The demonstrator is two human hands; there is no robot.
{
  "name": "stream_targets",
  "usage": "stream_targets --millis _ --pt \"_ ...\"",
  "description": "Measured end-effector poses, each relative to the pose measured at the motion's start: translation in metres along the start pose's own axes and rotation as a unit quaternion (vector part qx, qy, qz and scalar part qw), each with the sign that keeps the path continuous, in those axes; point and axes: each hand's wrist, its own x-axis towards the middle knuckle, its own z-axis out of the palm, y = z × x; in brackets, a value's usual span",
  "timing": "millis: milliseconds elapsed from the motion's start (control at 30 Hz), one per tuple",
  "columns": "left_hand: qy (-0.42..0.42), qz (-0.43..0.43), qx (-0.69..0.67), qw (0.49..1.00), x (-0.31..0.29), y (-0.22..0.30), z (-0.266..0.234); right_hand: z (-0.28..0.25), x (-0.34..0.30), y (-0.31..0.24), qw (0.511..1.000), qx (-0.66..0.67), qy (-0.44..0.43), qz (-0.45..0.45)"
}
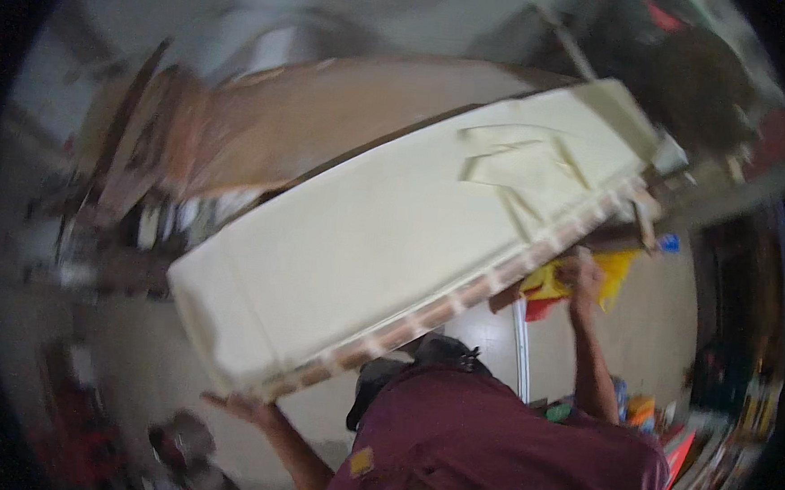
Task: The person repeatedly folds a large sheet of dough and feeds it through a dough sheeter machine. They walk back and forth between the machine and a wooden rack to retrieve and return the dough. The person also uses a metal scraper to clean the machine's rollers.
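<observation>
A long cream upholstered panel (366, 234) slants across the view in front of me, from lower left to upper right. Its near edge (447, 307) is brown with pale bands. A loose flap of cream fabric (536, 168) lies crumpled on its right half. My left hand (243, 407) is at the panel's lower left corner, fingers stretched out flat and touching or just beneath it. By the near edge toward the right, my right hand (581, 273) is closed; what its fingers hold is blurred. Behind that hand is a yellow and red piece of material (579, 279).
Beyond the panel rests a large brown sheet-like piece (346, 116), with upright brown boards (152, 136) at its left. A small blue object (669, 243) is past the panel's right end. Assorted items (660, 423) crowd the lower right. A grey rounded object (184, 443) is at lower left.
</observation>
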Motion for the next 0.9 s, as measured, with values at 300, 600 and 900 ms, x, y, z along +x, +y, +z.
stream_targets --millis 300,600,900 --pt "0.167 0.056 0.16 0.971 0.063 -0.021 0.043 0.076 -0.003 -0.01 0.973 0.159 -0.076 0.149" --pt "0.091 0.023 0.193 0.977 0.102 -0.053 0.077 0.082 0.02 -0.08 0.923 0.337 -0.08 0.166" --pt "0.052 0.039 0.257 0.964 0.137 -0.093 0.125 0.069 0.045 -0.08 0.921 0.361 0.009 0.147"
